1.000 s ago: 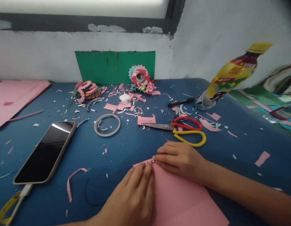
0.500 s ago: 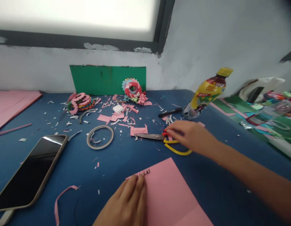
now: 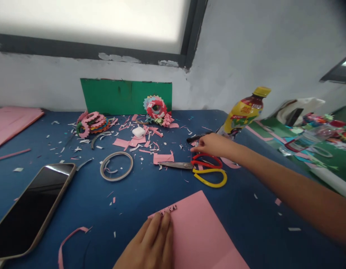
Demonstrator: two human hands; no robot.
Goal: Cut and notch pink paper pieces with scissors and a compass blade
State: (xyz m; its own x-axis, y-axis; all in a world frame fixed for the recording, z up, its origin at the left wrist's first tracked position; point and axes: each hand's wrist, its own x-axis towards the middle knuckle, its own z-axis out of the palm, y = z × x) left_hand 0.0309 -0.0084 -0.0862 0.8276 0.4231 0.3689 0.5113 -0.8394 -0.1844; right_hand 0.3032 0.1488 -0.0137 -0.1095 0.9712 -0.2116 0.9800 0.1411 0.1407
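Note:
My left hand (image 3: 150, 241) lies flat, fingers stretched, on the left edge of a folded pink paper (image 3: 201, 235). Dark marks show on a small strip (image 3: 172, 208) at the paper's upper left edge, just beyond the fingertips. Beyond the red and yellow handles of the scissors (image 3: 209, 177), my right hand (image 3: 212, 145) reaches in from the right, fingers bent downward near the black pen (image 3: 195, 138). Whatever its fingertips may hold is hidden. The scissors lie with their blades pointing left, over a small pink scrap (image 3: 163, 158).
A yellow-capped bottle (image 3: 243, 114) stands behind my right hand. On the left are a phone (image 3: 33, 205), a tape ring (image 3: 116, 166) and pink sheets (image 3: 13, 121). Paper rings (image 3: 93, 123) and scraps lie near a green board (image 3: 125, 98).
My right hand has moved from the scissors' red handle to beyond it, towards the pen. The handles now show fully. My left hand has stayed on the pink paper.

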